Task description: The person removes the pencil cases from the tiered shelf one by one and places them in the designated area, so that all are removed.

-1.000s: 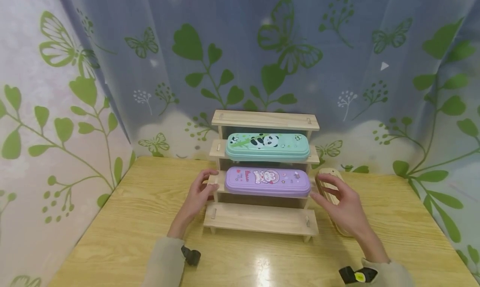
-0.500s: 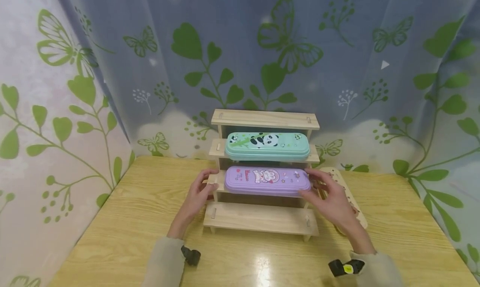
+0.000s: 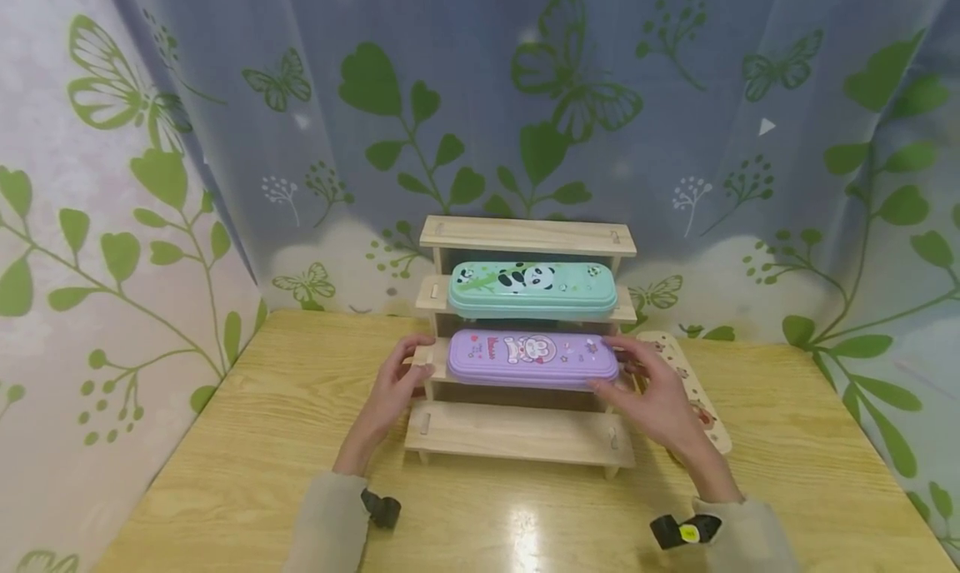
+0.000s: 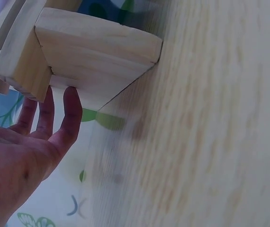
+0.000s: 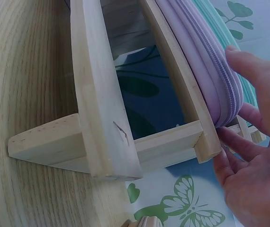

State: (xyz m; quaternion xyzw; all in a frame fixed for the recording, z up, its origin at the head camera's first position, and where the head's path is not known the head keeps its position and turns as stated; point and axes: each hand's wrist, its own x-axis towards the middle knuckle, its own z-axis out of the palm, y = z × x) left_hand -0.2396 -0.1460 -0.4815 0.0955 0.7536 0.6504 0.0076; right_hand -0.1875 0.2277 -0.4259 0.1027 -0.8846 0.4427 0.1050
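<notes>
A purple pencil case (image 3: pixel 532 358) with a cartoon rabbit on its lid lies on the second tier from the bottom of a stepped wooden shelf (image 3: pixel 517 435). My right hand (image 3: pixel 660 398) holds the case's right end, thumb at the front and index finger behind; the right wrist view shows the case's zipper (image 5: pixel 222 66) beside the thumb. At the same tier's left end, my left hand (image 3: pixel 390 390) grips the wood between thumb and fingers. Its fingertips (image 4: pixel 72 94) reach the shelf's side in the left wrist view. One tier up sits a mint-green panda pencil case (image 3: pixel 532 288).
A cream pencil case (image 3: pixel 693 386) with small printed figures lies on the wooden table (image 3: pixel 247 440) right of the shelf, partly behind my right hand. A patterned curtain (image 3: pixel 480 98) hangs close behind the shelf.
My right hand has moved left from over the cream case onto the purple case's right end, uncovering more of the cream case. My left hand stays at the shelf.
</notes>
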